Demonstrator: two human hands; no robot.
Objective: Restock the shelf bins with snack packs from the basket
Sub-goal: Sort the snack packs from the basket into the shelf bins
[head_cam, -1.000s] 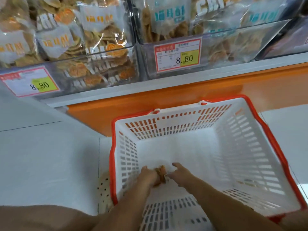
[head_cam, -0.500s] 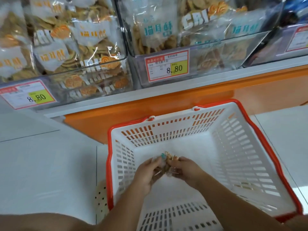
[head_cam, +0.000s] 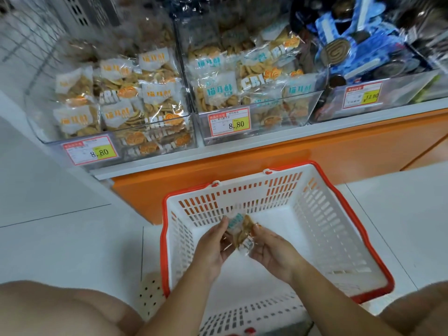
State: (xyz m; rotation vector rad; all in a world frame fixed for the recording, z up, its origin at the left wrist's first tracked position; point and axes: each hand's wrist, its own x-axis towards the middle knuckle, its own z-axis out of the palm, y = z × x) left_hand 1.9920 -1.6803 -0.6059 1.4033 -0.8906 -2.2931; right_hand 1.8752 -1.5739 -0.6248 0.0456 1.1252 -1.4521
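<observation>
A small clear snack pack [head_cam: 238,230] with a teal label and brown biscuits is held between both hands, above the white basket with a red rim [head_cam: 337,229]. My left hand [head_cam: 213,246] grips its left side and my right hand [head_cam: 271,253] pinches its right side. Apart from the pack, I see nothing inside the basket. On the shelf above stand clear bins: a left bin [head_cam: 155,146] of orange-label packs and a middle bin [head_cam: 278,120] of teal-label packs, both well filled.
A right bin [head_cam: 400,93] holds blue packs of dark spiral biscuits. Price tags [head_cam: 229,121] hang on the bin fronts. The shelf base [head_cam: 339,151] is orange, and the floor [head_cam: 60,238] is white tile. My knees frame the bottom corners.
Both hands have lifted the snack pack from the basket floor up to mid height. The view has tilted up, showing more of the shelf bins.
</observation>
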